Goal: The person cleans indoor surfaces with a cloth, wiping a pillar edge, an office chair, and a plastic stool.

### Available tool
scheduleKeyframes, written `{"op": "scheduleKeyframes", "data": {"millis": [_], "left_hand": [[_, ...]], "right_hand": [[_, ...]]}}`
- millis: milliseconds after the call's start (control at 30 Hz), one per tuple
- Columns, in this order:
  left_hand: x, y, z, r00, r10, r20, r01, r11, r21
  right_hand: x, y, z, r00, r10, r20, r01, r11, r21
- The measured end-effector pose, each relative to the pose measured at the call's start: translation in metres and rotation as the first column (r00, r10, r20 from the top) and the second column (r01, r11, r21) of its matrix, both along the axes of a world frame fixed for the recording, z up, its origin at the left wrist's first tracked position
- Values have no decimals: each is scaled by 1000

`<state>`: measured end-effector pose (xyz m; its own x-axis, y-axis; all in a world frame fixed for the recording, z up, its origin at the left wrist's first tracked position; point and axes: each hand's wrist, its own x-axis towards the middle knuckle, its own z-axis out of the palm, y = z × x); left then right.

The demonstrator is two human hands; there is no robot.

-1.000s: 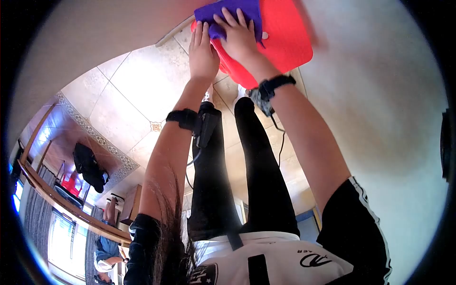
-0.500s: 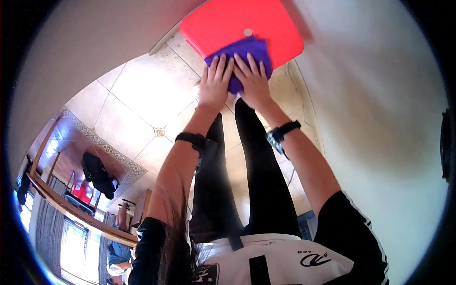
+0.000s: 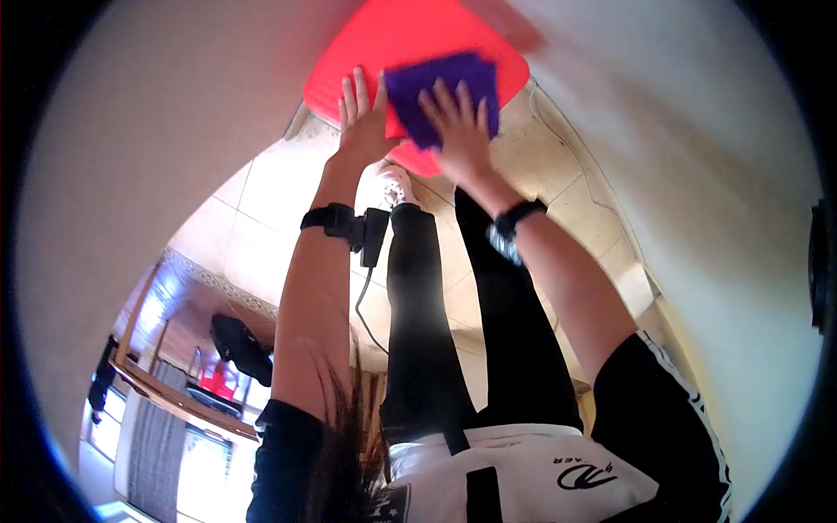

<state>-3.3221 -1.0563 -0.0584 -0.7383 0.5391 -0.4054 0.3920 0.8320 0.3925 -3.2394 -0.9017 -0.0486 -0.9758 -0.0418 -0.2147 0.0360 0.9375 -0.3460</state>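
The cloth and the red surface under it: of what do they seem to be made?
The cloth looks like soft, matt fabric, perhaps microfibre: no shine, uneven edge. The red surface is probably plastic, fairly smooth: even colour, rounded corners.

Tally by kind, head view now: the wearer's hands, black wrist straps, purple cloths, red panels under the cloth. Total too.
Hands: 2 (left hand, right hand)
Black wrist straps: 2 (left strap, right strap)
Purple cloth: 1
Red panel: 1
Total: 6
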Motion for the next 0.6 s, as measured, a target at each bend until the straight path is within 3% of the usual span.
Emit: {"op": "scheduleKeyframes", "data": {"millis": [33, 100, 200, 233, 300, 367, 433, 467, 533, 567, 600], "left_hand": [[-1, 4, 1, 999, 24, 48, -18, 994, -112], [-1, 5, -3, 1000, 10, 19, -8, 995, -102], [-3, 5, 4, 994, 1, 112, 19, 984, -176], [-4, 7, 7, 994, -16, 112, 36, 983, -182], [-5, 8, 11, 986, 7, 169, 25, 982, -189], [-5, 7, 9, 987, -21, 160, 53, 978, -201], [-5, 8, 8, 987, -49, 153, 81, 975, -207], [-5, 8, 9, 988, -56, 143, 83, 977, -196], [-2, 6, 9, 988, -67, 142, 93, 978, -184], [-1, 5, 9, 989, -73, 131, 94, 982, -163], [-1, 5, 10, 990, -78, 118, 94, 985, -142]], "right_hand": [[22, -10, 6, 1000, 11, 25, -9, 996, -94], [52, -21, 14, 985, 99, 142, -76, 984, -159], [51, -5, 7, 988, 156, 22, -149, 972, -184], [45, 9, 14, 991, 135, -4, -130, 945, -299], [28, 34, 3, 992, 127, 6, -126, 985, -114], [4, 66, -6, 1000, -6, -13, 8, 993, 114], [-17, 96, -16, 974, -180, -135, 170, 982, -86], [-24, 101, -19, 973, -189, -131, 178, 980, -86], [-33, 99, -23, 929, -301, -214, 247, 938, -245], [-30, 92, -22, 929, -305, -211, 252, 936, -244], [-26, 81, -19, 924, -327, -200, 308, 944, -121]]}}
